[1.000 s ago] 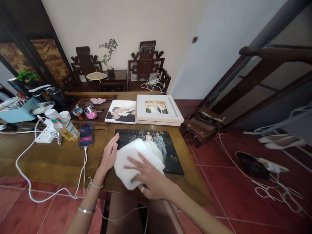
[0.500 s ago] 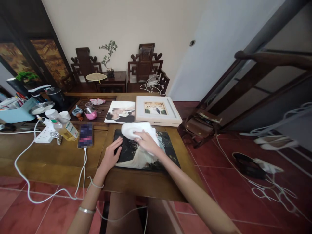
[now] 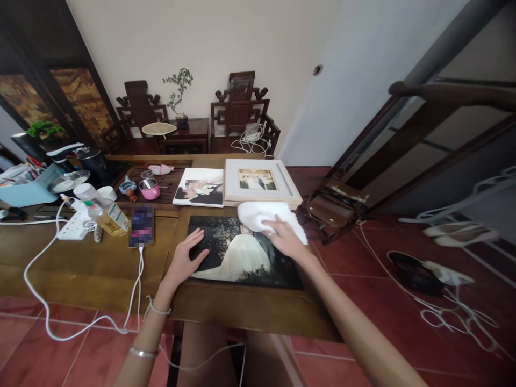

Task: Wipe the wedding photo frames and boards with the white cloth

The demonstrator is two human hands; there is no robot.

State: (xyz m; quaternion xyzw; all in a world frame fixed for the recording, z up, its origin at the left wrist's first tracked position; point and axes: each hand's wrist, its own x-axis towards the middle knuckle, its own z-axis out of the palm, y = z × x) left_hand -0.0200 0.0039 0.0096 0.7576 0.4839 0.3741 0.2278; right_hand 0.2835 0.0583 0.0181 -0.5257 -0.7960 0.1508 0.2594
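Both hands lie palm-down, left [image 3: 186, 260] flat, right [image 3: 284, 238] stretched forward.

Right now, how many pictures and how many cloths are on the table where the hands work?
Unframed photo prints: 2, dark print and second print
White framed photo: 1
White cloth: 1
Total: 4

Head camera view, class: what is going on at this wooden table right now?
A person presses a white cloth with the right hand onto the far right corner of a dark photo print lying flat on the wooden table. The left hand rests flat on the print's left edge, steadying it. Beyond it lie a white picture frame and another print; a phone lies to the left.
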